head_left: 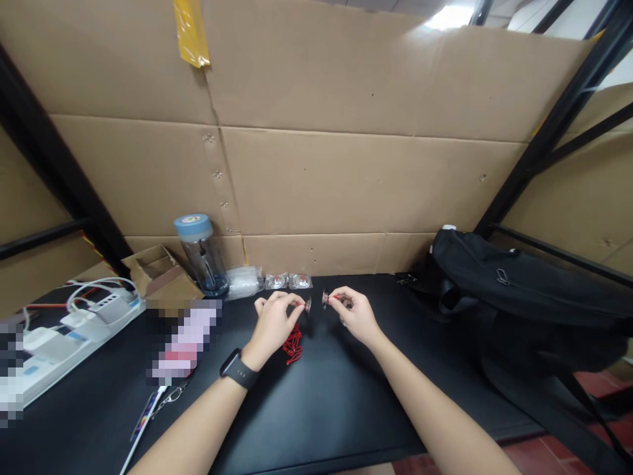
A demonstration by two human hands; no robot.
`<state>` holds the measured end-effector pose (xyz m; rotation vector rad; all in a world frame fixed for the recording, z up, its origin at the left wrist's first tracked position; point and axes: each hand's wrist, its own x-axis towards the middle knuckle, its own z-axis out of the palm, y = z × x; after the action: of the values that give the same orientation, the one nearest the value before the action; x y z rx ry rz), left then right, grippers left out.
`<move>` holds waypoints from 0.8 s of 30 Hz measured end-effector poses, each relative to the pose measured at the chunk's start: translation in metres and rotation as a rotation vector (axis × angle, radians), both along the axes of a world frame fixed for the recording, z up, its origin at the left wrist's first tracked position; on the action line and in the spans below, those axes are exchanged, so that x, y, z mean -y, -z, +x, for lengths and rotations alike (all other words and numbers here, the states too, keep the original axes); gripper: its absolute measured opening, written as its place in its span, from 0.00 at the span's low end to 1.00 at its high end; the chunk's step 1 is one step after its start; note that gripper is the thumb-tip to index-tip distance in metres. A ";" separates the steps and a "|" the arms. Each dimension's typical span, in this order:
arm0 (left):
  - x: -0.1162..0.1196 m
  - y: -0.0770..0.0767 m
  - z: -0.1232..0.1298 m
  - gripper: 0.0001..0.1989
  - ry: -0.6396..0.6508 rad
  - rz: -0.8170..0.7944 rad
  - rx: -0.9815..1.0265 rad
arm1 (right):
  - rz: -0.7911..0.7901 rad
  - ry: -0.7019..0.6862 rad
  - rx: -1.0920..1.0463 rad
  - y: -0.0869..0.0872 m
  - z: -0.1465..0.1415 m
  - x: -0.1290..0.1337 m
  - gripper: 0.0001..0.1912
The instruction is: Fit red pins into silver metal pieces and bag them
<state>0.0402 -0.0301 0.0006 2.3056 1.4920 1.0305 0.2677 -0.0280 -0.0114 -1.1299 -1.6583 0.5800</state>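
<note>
My left hand [279, 321], with a dark watch [239, 369] on its wrist, pinches a small round metal finger cymbal [308, 305] from behind. Opposite it, my right hand [353, 315] is closed on a matching finger cymbal [325, 299] by a bit of red cord at its back. Both discs appear nearly edge-on, upright and facing each other with a narrow gap between them. A bundle of red cord [293, 346] lies on the black tabletop [316, 409] below my left hand. The remaining fingers of both hands are curled.
Behind my hands are two clear packets [287, 282] and a plastic-wrapped bundle [244, 282]. Leftward stand a blue-lidded bottle [202, 257], an open cardboard box [165, 277] and a power strip [74, 343]. A black bag [524, 290] occupies the right side. Cardboard [346, 185] walls the back.
</note>
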 end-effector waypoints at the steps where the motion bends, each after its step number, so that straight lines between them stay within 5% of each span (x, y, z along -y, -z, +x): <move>1: 0.000 -0.001 0.000 0.09 -0.008 -0.021 0.026 | -0.011 -0.019 -0.016 0.000 -0.001 0.001 0.12; 17: 0.005 -0.001 0.008 0.07 0.028 -0.116 0.184 | -0.071 -0.157 -0.080 0.008 -0.017 0.007 0.10; 24: 0.006 0.003 0.013 0.06 0.051 -0.139 0.219 | -0.277 -0.290 -0.408 0.013 -0.021 0.008 0.15</move>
<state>0.0528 -0.0363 -0.0028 2.0512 1.3667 1.0889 0.2466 -0.0364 -0.0242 -0.8886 -1.4169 1.1740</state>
